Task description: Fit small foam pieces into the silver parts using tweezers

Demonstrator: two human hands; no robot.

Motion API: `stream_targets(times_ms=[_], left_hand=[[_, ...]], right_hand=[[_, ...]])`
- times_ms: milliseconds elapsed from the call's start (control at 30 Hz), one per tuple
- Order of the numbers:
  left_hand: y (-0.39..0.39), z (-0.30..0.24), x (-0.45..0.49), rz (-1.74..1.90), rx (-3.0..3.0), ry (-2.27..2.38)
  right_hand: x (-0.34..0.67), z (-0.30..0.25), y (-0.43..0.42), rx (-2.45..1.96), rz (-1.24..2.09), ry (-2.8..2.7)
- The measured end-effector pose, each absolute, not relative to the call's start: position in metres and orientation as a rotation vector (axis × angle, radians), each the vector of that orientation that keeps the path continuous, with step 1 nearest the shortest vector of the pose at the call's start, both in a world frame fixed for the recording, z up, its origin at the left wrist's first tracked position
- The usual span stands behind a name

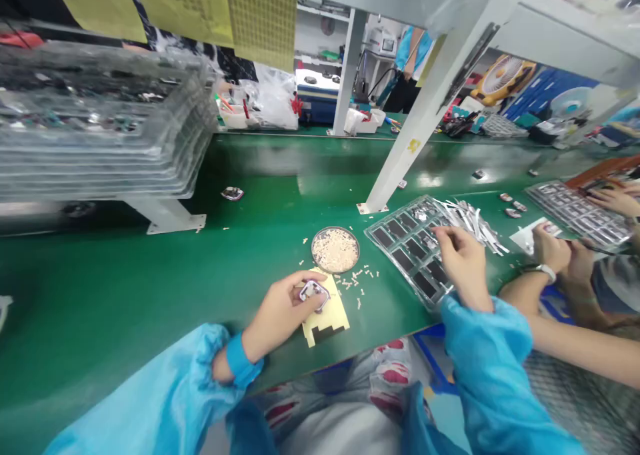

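My left hand (280,312) is closed around a small rounded part with a white rim (314,291), held over a pale yellow card (327,318) on the green belt. My right hand (463,258) reaches onto a clear tray of dark rectangular parts (407,242), its fingers pinched at one pocket; what they hold is too small to name. A round metal dish of tiny pale pieces (335,250) sits between the hands, with several pieces spilled beside it. Both my sleeves are blue.
A tall stack of clear trays (100,128) stands on a raised shelf at left. A white post foot (373,207) stands behind the tray. Shiny strips (475,218) lie at the tray's far end. A co-worker's hands (553,248) work at another tray on the right.
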State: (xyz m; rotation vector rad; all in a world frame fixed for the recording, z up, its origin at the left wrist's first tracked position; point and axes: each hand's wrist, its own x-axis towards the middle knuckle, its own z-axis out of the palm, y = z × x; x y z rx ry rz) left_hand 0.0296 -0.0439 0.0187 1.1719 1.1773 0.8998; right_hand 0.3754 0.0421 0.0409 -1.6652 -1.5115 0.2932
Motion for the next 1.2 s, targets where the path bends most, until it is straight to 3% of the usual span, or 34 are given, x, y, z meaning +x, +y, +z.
stream_targets(times_ms=[133, 433, 600, 767, 933, 1200], left_hand=[[-0.041, 0.022, 0.030, 0.830, 1.078, 1.134], [-0.040, 0.026, 0.028, 0.832, 0.947, 1.073], [-0.039, 0.027, 0.025, 0.814, 0.800, 0.968], [-0.039, 0.024, 0.026, 0.801, 0.860, 0.929], [-0.039, 0.019, 0.031, 0.903, 0.894, 1.048], [-0.041, 0.032, 0.029, 0.951, 1.097, 1.180]], right_hand=[[0.429, 0.033, 0.082, -2.292, 0.193, -1.773], [0.440, 0.021, 0.089, -2.354, 0.276, -1.793], [0.412, 0.029, 0.061, -2.163, 0.232, -1.606], [0.347, 0.034, 0.012, -1.588, 0.748, -1.454], [0.285, 0.032, -0.024, -1.223, 1.181, -1.737], [0.231, 0.016, -0.035, -1.301, 1.393, -1.583]])
